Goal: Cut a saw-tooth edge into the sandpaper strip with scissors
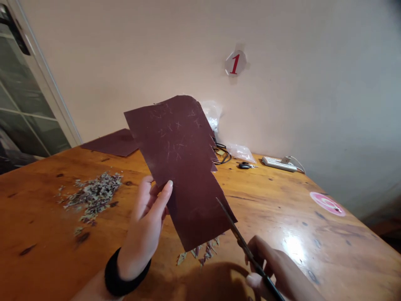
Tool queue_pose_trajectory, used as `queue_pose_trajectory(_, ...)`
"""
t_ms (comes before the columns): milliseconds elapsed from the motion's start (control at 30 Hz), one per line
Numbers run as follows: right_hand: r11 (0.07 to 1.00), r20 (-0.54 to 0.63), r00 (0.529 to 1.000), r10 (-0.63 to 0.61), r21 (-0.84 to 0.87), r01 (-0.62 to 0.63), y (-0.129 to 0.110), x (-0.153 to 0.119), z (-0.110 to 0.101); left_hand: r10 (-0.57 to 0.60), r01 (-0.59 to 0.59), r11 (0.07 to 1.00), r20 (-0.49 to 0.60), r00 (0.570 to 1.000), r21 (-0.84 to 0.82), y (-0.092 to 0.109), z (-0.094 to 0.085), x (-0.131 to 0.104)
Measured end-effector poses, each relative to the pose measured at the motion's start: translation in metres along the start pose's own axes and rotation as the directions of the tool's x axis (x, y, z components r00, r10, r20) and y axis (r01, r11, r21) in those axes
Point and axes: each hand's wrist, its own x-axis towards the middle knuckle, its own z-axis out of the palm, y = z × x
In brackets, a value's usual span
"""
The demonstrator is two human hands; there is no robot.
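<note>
My left hand [153, 213] pinches the left edge of a dark maroon sheet, which looks like sandpaper [178, 163], thumb on its front face. The sheet is raised above the table and tilted, with faint scratched marks on it and notches along its right edge. In my right hand [269, 263] is a pair of dark scissors [241, 240], fingers around the handles, which are partly hidden. One blade lies across the front of the sheet's lower right corner; the other is not visible. Small cut scraps [203, 252] lie on the table beneath the sheet.
A heap of shredded scraps [94, 194] lies on the wooden table [37, 209] at left. Behind it is another maroon sheet [112, 143]. Toward the wall are clear plastic bags [241, 152], a black cable, a key fob [244, 165] and a power strip [278, 163]. A pink round sticker [327, 203] is at right.
</note>
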Motion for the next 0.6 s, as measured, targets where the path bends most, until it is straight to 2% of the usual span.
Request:
queue_pose_trajectory(133,0.996,-0.032,0.997,0.073,-0.041,-0.074,-0.01,0.007,-0.001,-0.026,0.026,1.0,-0.027,0.999,0.004,0.001,0.001,0.0)
queue_pose_trajectory(400,0.998,-0.014,0.999,0.04,0.058,-0.039,-0.009,0.009,0.001,-0.028,0.029,0.999,-0.04,0.999,0.024,-0.004,0.0,0.005)
queue_pose_trajectory(600,0.95,0.118,0.993,0.028,0.307,-0.063,0.011,0.007,0.008,-0.023,0.023,1.0,-0.022,1.0,-0.001,-0.004,0.001,0.01)
